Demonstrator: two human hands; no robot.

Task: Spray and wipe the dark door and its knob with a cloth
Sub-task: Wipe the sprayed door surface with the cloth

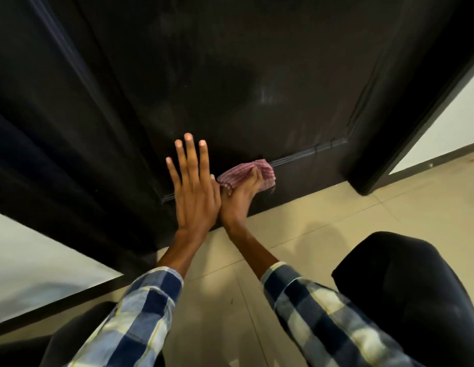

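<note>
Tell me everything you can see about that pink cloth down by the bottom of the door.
The pink-and-white striped fabric cloth looks thin, soft and finely striped. It is bunched into a crumpled wad with a loose edge hanging at its right. The right hand grips it, fingers curled over it, pressing it against the dark door low down, at a horizontal groove just above the floor. The left hand lies flat on the door just beside it.

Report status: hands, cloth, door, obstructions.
Left hand flat on door. Right hand grips cloth at lower groove. Knob, spray unseen. No obstruction.
</note>
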